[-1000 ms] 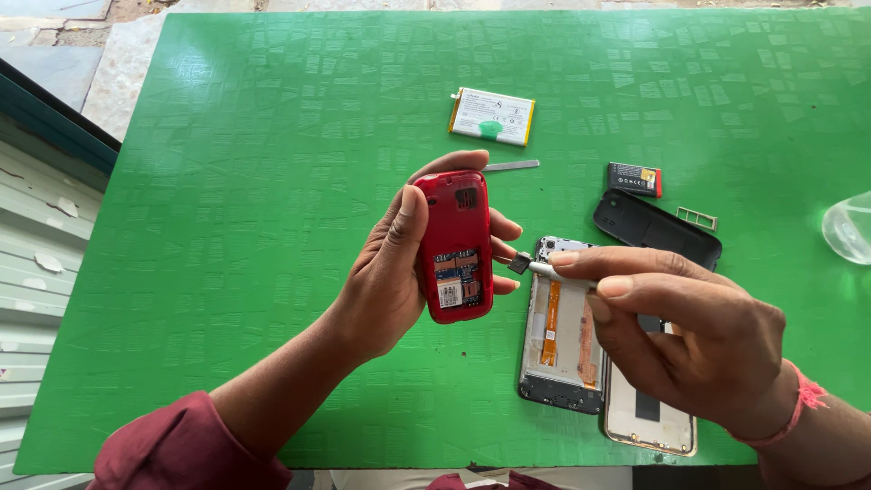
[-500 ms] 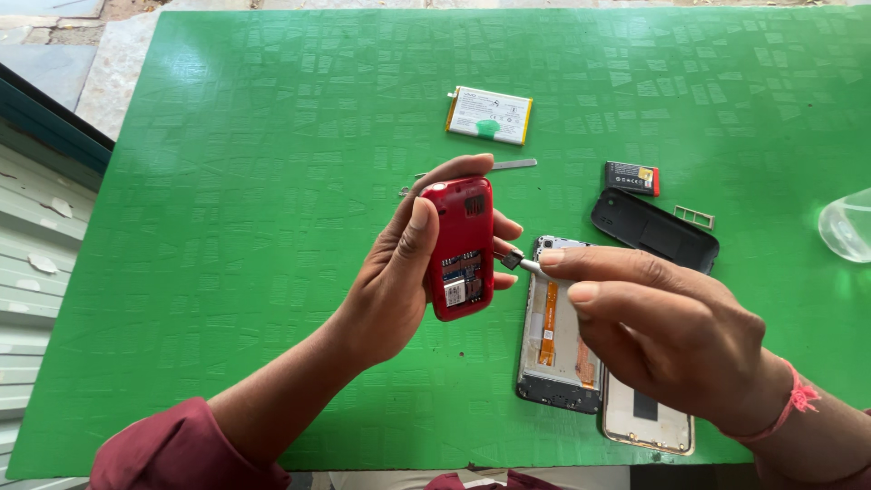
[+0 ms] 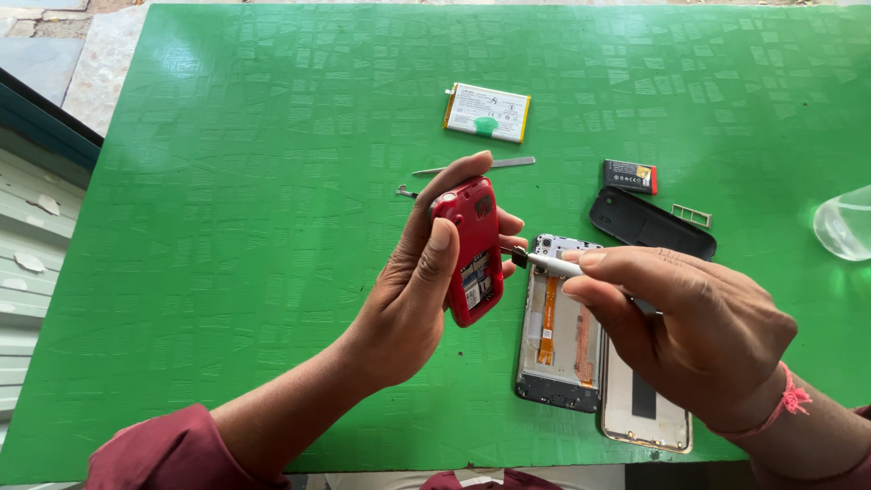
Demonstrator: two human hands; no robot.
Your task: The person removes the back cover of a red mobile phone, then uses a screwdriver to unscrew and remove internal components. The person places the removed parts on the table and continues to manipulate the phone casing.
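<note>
- The left hand is in the middle of the frame. Its fingers are wrapped around a small red phone, with the thumb pressed on the near edge and the other fingertips peeking out on the far side.
- The red phone is held up off the table and tilted. Its back is open, so the parts inside show.
- The right hand is in the lower right of the frame. Its fingers are pinched tight on a thin white tool.
- The dark tip of the tool points left and touches the right edge of the red phone.
- Under the right hand lies an opened phone body with orange strips inside. The hand hides part of its right side.
- Just beside it, lower down, lies a flat phone back panel. The right hand covers its top.
- A black phone cover lies above the right hand, with a small metal tray touching or just beside its right end.
- A small black battery sits near it, higher up.
- A bigger white battery lies at the top middle of the frame.
- Thin metal tweezers lie behind the red phone. The left fingertips hide their left part.
- A clear glass thing shows at the right edge.
- Everything lies on a green table.
</note>
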